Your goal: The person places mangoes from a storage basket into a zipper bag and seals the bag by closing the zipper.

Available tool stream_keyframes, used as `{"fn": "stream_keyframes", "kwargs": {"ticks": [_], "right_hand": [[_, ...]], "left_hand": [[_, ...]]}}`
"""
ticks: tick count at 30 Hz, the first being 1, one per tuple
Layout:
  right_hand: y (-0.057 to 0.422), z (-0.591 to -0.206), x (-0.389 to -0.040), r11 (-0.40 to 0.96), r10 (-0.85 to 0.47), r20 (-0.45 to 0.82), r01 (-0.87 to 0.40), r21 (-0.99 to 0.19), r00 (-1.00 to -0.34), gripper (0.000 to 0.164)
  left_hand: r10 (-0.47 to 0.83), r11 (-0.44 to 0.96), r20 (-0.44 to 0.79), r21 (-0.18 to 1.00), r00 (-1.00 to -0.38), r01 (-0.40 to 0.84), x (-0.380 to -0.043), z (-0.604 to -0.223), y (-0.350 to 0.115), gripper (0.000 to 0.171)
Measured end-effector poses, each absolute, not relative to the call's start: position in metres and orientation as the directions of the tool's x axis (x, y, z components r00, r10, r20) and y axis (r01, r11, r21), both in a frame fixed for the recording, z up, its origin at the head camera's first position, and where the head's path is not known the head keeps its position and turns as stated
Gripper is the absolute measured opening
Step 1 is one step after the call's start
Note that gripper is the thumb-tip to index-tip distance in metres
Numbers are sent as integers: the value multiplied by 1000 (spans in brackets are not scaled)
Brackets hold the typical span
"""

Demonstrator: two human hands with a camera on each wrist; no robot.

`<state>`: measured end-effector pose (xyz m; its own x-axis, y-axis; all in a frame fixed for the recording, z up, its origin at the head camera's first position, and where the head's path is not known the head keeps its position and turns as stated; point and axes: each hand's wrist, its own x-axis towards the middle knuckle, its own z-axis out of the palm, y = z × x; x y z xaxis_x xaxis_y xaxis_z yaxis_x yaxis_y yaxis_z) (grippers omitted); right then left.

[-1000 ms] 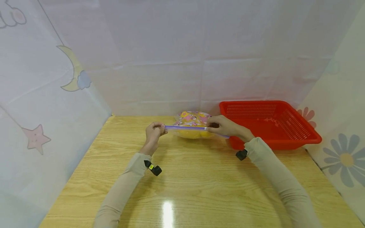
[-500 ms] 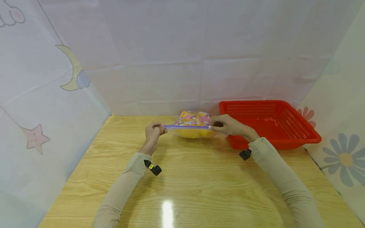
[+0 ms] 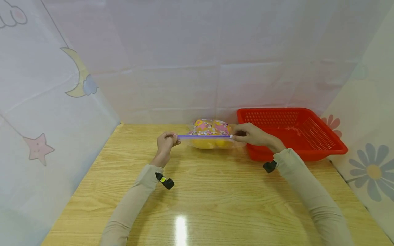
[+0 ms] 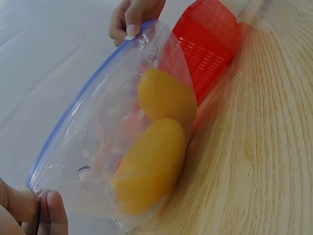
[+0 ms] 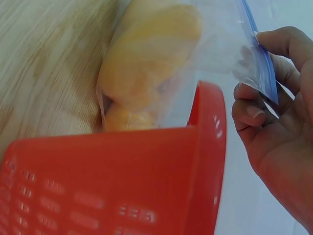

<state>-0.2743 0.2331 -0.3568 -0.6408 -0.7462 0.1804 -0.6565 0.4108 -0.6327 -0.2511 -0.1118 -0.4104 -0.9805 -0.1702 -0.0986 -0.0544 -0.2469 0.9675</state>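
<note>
A clear slider zip bag (image 3: pixel 212 131) printed with pink and white cartoon figures lies on the wooden table. Inside it are yellow mangoes (image 4: pixel 151 166), two of them plain in the left wrist view. My left hand (image 3: pixel 165 143) pinches the left end of the bag's blue-purple zip edge (image 4: pixel 73 100). Near the other end, my right hand (image 3: pixel 253 135) pinches the white slider (image 3: pixel 231 136) between thumb and fingers. The zip edge is stretched straight between both hands, above the mangoes. In the right wrist view, the thumb and fingers hide most of the slider.
A red plastic basket (image 3: pixel 295 150) with slotted walls stands right beside the bag, partly behind my right hand. The wooden table (image 3: pixel 209 191) extends toward me. White printed sheets (image 3: pixel 172 92) hang behind the table and at both sides.
My right hand has slid rightward along the zip edge with the white slider, from mid-bag toward the right end. My left hand keeps its hold and stays put.
</note>
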Motion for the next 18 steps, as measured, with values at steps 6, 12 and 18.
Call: {"fn": "stream_keyframes", "kwargs": {"ticks": [6, 12, 18], "right_hand": [[241, -360, -276, 400, -749, 193, -664, -632, -634, 7], [249, -360, -274, 434, -732, 187, -660, -614, -655, 4], [257, -364, -275, 438, -728, 176, -647, -625, -663, 5]], "left_hand": [[-157, -254, -93, 966, -983, -51, -248, -410, -113, 13], [-145, -251, -93, 966, -985, -55, -248, -411, -113, 20], [-163, -252, -107, 966, -981, -64, -249, -413, -115, 17]]}}
